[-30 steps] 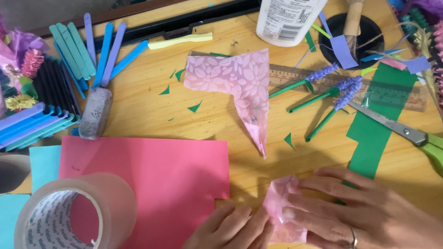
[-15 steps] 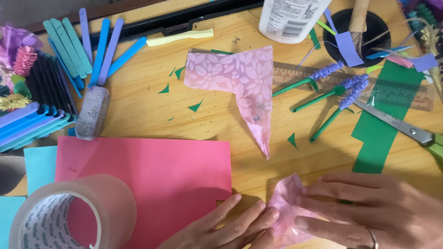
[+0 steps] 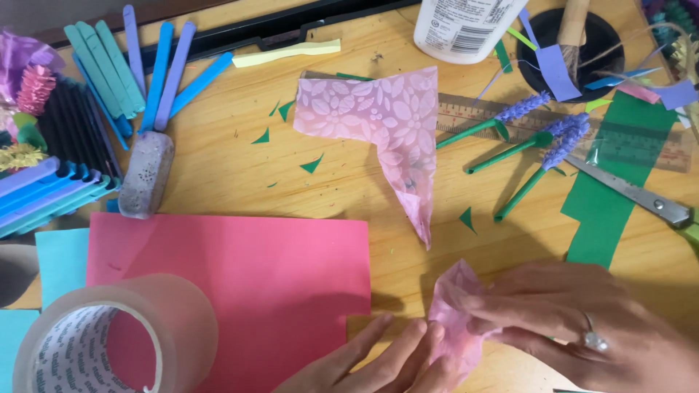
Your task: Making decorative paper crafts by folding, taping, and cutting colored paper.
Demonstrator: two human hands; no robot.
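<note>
A small piece of pink patterned paper (image 3: 453, 306) is folded up off the wooden table near the bottom edge. My right hand (image 3: 575, 320), with a ring on one finger, pinches it from the right. My left hand (image 3: 378, 356) comes in from below, its fingertips pressing the paper's lower left edge. A larger piece of the same pink flowered paper (image 3: 378, 120) lies flat above them, tapering to a point. A red sheet of card (image 3: 240, 284) lies just left of my left hand.
A roll of clear tape (image 3: 109, 335) stands at the bottom left. Paper lavender stems (image 3: 524, 135), a ruler (image 3: 641, 142), scissors (image 3: 641, 196) and green paper (image 3: 611, 196) lie at the right. A glue bottle (image 3: 466, 25) stands at the top. Coloured sticks (image 3: 145, 73) lie at the top left.
The small pink paper has been turned and lifted more upright between my hands. My left fingers have stretched out along its lower edge, and my right hand has shifted slightly right.
</note>
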